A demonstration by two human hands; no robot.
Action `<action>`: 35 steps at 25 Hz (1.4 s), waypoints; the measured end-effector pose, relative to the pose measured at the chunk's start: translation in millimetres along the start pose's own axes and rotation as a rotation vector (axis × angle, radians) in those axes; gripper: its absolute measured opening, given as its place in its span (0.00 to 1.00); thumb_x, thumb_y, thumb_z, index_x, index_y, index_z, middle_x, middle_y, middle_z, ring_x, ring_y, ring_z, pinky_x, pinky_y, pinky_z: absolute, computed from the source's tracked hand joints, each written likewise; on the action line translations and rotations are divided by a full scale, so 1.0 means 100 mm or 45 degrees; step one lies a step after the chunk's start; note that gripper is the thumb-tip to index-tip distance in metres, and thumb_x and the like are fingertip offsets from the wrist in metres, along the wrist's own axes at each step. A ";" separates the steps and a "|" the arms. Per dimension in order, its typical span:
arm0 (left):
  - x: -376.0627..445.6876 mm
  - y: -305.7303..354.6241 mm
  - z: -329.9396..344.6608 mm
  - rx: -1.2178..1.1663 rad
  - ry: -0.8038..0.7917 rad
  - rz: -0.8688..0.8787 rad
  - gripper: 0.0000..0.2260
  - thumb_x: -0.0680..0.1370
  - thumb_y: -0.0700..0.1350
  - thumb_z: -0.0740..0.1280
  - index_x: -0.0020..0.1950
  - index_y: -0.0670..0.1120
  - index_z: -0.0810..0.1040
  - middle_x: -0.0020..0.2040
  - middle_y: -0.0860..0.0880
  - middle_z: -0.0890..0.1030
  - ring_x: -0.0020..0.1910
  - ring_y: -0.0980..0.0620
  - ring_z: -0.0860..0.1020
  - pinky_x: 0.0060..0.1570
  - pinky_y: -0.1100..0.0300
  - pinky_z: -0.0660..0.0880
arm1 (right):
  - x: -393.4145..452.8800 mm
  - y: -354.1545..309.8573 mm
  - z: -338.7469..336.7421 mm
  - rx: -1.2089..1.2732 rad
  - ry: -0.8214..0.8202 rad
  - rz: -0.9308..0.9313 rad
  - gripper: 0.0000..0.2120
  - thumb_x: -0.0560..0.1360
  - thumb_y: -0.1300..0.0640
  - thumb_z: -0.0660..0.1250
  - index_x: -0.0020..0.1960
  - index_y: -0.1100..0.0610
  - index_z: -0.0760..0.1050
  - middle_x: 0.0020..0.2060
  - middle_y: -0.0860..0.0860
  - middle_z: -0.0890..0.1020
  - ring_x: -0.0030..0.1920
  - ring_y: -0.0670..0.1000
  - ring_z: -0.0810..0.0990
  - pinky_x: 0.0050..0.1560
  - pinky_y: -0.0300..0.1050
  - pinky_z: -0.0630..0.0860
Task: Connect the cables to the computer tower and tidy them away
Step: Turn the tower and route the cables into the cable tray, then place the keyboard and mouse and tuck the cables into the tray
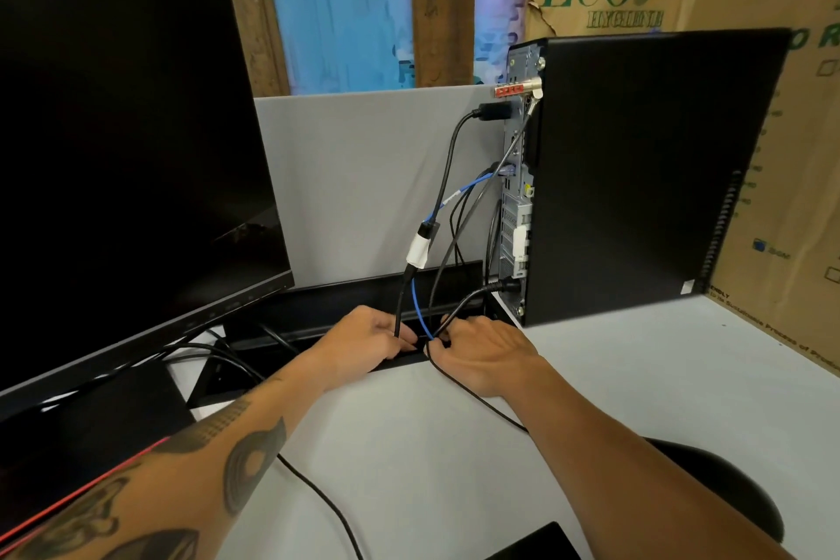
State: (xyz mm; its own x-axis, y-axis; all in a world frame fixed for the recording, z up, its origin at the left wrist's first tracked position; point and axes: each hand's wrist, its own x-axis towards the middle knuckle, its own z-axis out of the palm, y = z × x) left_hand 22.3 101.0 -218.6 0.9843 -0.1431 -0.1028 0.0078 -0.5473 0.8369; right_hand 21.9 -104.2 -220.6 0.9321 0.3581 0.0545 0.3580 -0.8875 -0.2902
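Cables [443,196] ran from the rear of the tower [645,177], which stood upright at the back right of the white desk [636,377], its back panel facing left. Head view: a thick black lead with a white tape wrap [418,251] dropped from a plug high on the panel; a blue cable [420,309] and several thin black ones hung beside it, all descending into a black slot [318,309] along the desk's rear edge. Which port each thin cable entered could not be made out.

Both hands met at the slot. The left hand [363,341] was closed around the thick black lead, fingertips hidden inside the slot. The right hand [482,350] was curled, pinching the blue cable and a thin black one; its fingertips were hidden too. Another thin black cable passed under the right wrist and across the desk, leaving the picture at the bottom edge.

A dark monitor [127,141] stood at left, cut off by the frame. A dark object at bottom centre was too cropped to identify.
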 end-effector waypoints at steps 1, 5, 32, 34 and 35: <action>-0.01 0.02 0.00 0.012 -0.035 0.003 0.16 0.73 0.35 0.65 0.50 0.51 0.88 0.48 0.51 0.89 0.53 0.54 0.85 0.61 0.56 0.78 | -0.01 0.00 0.01 0.050 0.047 0.019 0.24 0.76 0.36 0.52 0.57 0.50 0.77 0.50 0.52 0.79 0.51 0.56 0.78 0.56 0.54 0.77; 0.02 0.12 0.01 0.077 -0.164 -0.102 0.21 0.67 0.37 0.63 0.55 0.47 0.88 0.55 0.51 0.87 0.59 0.51 0.82 0.62 0.59 0.75 | -0.05 0.04 0.01 0.098 0.247 -0.023 0.21 0.73 0.37 0.59 0.38 0.53 0.78 0.36 0.49 0.80 0.40 0.52 0.79 0.43 0.46 0.74; 0.13 0.05 0.00 0.046 -0.119 -0.284 0.05 0.72 0.46 0.69 0.40 0.46 0.81 0.44 0.46 0.80 0.45 0.49 0.77 0.52 0.55 0.73 | 0.06 -0.02 -0.06 -0.255 -0.143 -0.033 0.33 0.76 0.28 0.46 0.40 0.53 0.75 0.37 0.52 0.79 0.43 0.54 0.77 0.60 0.57 0.67; 0.13 0.05 -0.01 0.006 -0.114 -0.354 0.07 0.69 0.47 0.70 0.41 0.46 0.84 0.45 0.45 0.83 0.43 0.49 0.80 0.50 0.55 0.76 | 0.01 -0.02 -0.08 -0.235 -0.129 -0.025 0.33 0.76 0.27 0.48 0.42 0.53 0.77 0.40 0.52 0.79 0.47 0.56 0.77 0.62 0.55 0.67; 0.12 0.06 0.00 0.006 -0.115 -0.378 0.06 0.71 0.47 0.69 0.42 0.46 0.84 0.44 0.45 0.84 0.42 0.48 0.80 0.47 0.55 0.77 | -0.02 -0.02 -0.10 -0.207 -0.145 0.001 0.34 0.76 0.26 0.48 0.46 0.53 0.79 0.44 0.52 0.80 0.52 0.57 0.77 0.63 0.55 0.67</action>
State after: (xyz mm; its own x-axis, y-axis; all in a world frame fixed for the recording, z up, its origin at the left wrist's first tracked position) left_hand 33.9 96.2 -214.3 0.9197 -0.0488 -0.3896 0.2914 -0.5802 0.7605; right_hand 19.6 -105.8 -210.6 0.9235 0.3794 -0.0571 0.3698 -0.9197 -0.1319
